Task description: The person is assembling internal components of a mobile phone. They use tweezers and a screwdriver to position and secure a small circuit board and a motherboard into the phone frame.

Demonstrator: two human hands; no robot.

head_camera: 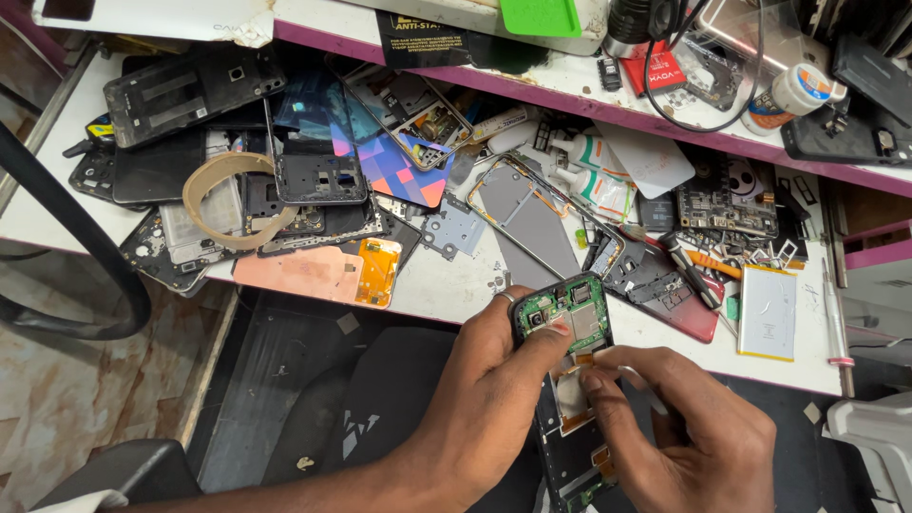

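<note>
Left hand (pixel 489 380) gripping opened phone (pixel 570 380) (thumb across), right hand (pixel 689 432) pinching tweezers (pixel 644 388)

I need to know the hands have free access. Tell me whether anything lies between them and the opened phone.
Nothing visible does. The left hand grips the opened phone at its green circuit board; the right hand, holding tweezers, touches its middle.

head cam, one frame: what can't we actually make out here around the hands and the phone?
- Opened phone, head view: lower end hidden between the left hand and right hand, and cut by the bottom edge.
- Tweezers: tip blurred; whether it touches the board cannot be told.
- Green circuit board: parts too small to identify; left thumb covers one edge.
- Black cable: both ends leave the frame on the left.
</note>
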